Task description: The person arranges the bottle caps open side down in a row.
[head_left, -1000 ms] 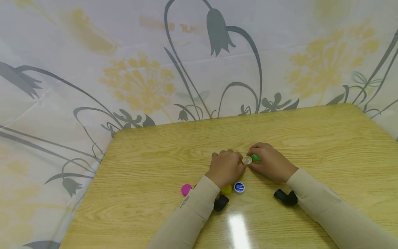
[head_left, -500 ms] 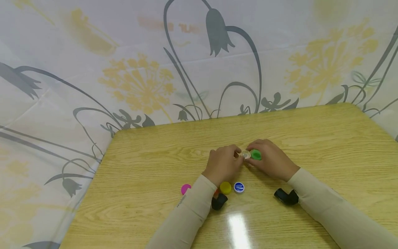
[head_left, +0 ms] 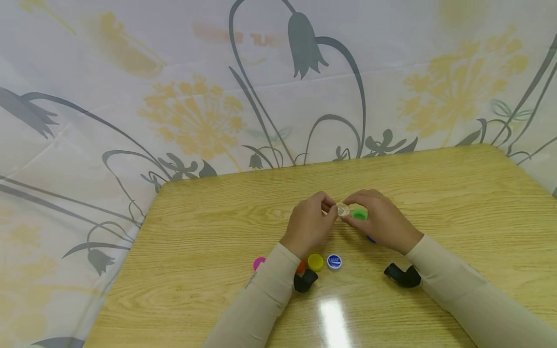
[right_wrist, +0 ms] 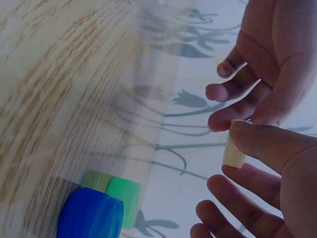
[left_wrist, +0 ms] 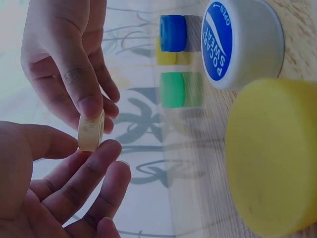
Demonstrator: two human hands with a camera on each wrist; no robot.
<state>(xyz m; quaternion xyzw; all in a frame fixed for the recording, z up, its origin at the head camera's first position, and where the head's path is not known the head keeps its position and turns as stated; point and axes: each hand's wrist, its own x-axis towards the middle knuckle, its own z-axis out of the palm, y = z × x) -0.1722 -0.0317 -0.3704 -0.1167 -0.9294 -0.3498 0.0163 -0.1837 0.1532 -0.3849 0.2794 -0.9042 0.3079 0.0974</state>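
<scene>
Between both hands is a small cream-coloured bottle cap [head_left: 342, 210], held up over the table [head_left: 226, 212]. My left hand [head_left: 308, 223] pinches its left side with thumb and fingertips. From the other side, my right hand [head_left: 380, 217] grips the rim between thumb and index finger. Seen from the left wrist, the cap [left_wrist: 90, 134] is tilted on edge, showing faint marking on its side. A green cap [head_left: 359, 214] stands on the table just behind the right thumb. Mostly hidden under the right hand is a blue cap [right_wrist: 90, 215].
Nearer the body lie a yellow cap [head_left: 315, 262] and a white cap with a blue printed top [head_left: 334, 262]. An orange-red cap [head_left: 301, 267] and a pink cap [head_left: 259, 263] are partly covered by the left sleeve. Another yellow cap [left_wrist: 166, 52] sits behind the blue one.
Both hands have moved up and slightly left in the head view, carrying the cream cap with them. More of the green cap shows, and a blue edge has appeared below the right hand.
</scene>
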